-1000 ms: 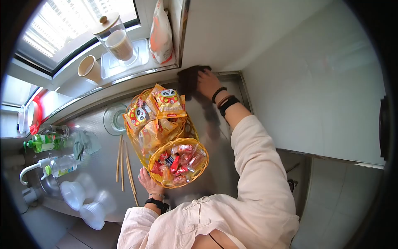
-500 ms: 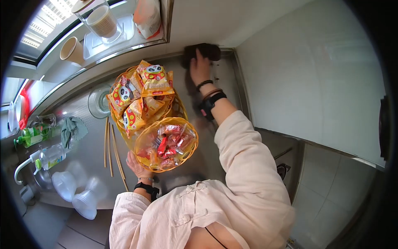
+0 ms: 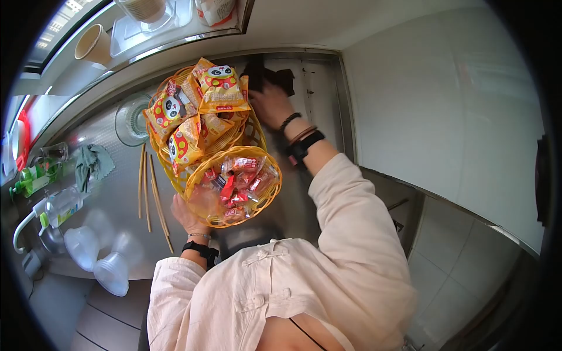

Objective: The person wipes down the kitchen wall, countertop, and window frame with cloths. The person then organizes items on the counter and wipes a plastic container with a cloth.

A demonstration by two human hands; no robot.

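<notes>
Head camera view, watched from my remote station: a crumpled dark cloth lies at the far side of a steel counter, just beside the larger woven basket, its longer spread running roughly left to right along the back edge. I see the person's right hand on it, back of the hand up, fingers pointing away and leftward, forearm slanting in from the lower right; whether it grips or merely presses the cloth, I cannot tell. The left hand points away at the smaller basket's near-left side, fingertips partly hidden, grip unclear to me.
</notes>
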